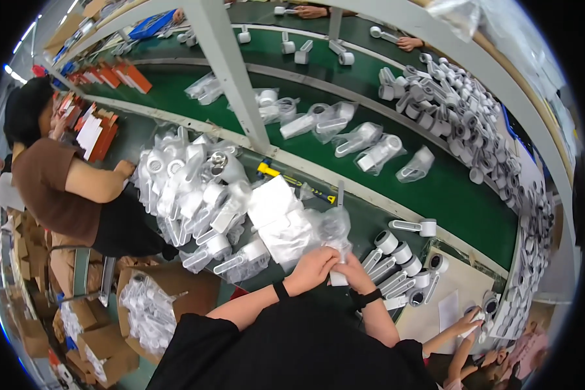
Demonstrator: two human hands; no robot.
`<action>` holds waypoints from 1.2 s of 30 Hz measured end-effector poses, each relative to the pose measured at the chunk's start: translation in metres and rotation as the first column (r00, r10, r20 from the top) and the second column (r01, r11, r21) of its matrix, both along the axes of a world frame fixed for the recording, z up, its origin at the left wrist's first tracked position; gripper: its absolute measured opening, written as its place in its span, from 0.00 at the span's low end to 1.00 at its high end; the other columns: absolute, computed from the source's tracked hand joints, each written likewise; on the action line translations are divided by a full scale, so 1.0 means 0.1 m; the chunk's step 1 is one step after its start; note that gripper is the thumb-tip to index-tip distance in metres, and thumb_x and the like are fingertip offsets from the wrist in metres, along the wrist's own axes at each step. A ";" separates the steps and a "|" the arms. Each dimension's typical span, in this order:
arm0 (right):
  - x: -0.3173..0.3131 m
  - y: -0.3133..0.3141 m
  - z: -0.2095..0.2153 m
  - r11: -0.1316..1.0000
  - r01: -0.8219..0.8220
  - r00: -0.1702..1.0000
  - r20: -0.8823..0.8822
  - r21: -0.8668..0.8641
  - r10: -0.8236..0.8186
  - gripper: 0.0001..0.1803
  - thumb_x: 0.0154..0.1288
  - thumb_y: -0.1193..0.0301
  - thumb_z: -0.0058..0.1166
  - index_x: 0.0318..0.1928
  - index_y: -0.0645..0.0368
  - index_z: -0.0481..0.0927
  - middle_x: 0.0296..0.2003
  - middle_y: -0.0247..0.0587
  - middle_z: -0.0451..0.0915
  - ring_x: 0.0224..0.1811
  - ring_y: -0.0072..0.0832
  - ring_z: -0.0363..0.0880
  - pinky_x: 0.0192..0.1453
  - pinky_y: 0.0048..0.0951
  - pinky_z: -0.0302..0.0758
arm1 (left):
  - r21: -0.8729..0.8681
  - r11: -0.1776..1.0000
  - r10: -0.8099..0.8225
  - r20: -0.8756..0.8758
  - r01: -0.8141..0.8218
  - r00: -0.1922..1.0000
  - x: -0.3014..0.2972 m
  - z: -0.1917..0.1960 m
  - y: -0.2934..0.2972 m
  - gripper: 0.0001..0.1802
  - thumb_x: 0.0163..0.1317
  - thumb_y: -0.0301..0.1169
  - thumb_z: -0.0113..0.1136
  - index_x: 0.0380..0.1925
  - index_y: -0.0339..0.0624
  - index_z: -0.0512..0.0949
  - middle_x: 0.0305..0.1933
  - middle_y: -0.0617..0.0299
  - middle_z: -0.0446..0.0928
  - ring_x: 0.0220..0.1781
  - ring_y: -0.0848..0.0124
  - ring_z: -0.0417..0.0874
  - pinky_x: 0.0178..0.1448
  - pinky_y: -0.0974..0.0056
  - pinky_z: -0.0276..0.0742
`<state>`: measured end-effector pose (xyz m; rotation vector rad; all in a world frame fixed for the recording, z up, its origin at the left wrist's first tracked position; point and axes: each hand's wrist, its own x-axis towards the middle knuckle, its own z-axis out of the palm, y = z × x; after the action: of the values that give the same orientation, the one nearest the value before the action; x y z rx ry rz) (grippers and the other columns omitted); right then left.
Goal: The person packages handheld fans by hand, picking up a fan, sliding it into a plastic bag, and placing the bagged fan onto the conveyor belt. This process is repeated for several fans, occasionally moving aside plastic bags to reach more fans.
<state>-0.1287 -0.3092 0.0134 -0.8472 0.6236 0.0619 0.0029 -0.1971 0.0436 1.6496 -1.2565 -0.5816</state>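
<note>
Close in front of my body, both hands meet around a white round-headed handheld device in a clear plastic bag [335, 226]. The bagged head points away from me, and a white end of the handle shows below my fingers. My left hand [311, 268] is closed on the bagged device from the left. On the other side my right hand [356, 273] is closed on it too; its fingertips are partly hidden. Just left of the bag lies a stack of white plastic bags [273, 205]. Several unbagged grey-and-white devices [403, 253] stand in rows right of my hands.
A big heap of bagged devices [188, 185] covers the bench at left, beside a seated co-worker [62, 169]. A yellow-and-black tool [270, 171] lies near the green conveyor belt [364, 185], which carries bagged pieces. Below left stands a cardboard box [198, 292]; another person's hands [468, 322] work at lower right.
</note>
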 end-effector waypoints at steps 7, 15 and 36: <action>0.06 0.12 0.05 0.847 0.100 0.995 0.064 -0.522 -0.078 0.26 0.55 0.73 0.56 0.55 0.63 0.68 0.43 0.49 0.78 0.39 0.39 0.81 0.42 0.33 0.75 | 0.244 0.931 0.364 -0.561 -0.271 0.744 0.12 -0.04 -0.22 0.04 0.68 0.27 0.49 0.39 0.40 0.71 0.30 0.67 0.70 0.34 0.79 0.71 0.39 0.67 0.72; -0.02 -0.14 0.02 0.751 -0.226 0.972 -0.193 -0.620 0.134 0.24 0.51 0.69 0.58 0.49 0.66 0.72 0.36 0.56 0.80 0.39 0.51 0.79 0.43 0.38 0.75 | -0.023 0.999 0.027 0.135 -0.025 0.990 0.10 0.01 -0.31 0.05 0.57 0.24 0.57 0.34 0.40 0.76 0.33 0.54 0.77 0.38 0.52 0.76 0.40 0.55 0.72; 0.22 -0.70 -0.34 0.434 0.291 0.891 0.076 -0.853 -0.448 0.45 0.58 0.73 0.52 0.71 0.68 0.41 0.29 0.48 0.80 0.28 0.36 0.79 0.36 0.33 0.74 | -0.033 0.999 -0.012 0.263 0.021 0.965 -0.01 -0.18 -1.15 0.06 0.60 0.24 0.53 0.38 0.38 0.72 0.35 0.50 0.76 0.40 0.50 0.77 0.42 0.53 0.74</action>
<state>-0.1068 -0.3797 -0.0208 -1.6631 1.0181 -0.6635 0.0014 -0.3121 0.0259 1.7293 -1.4637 -0.3546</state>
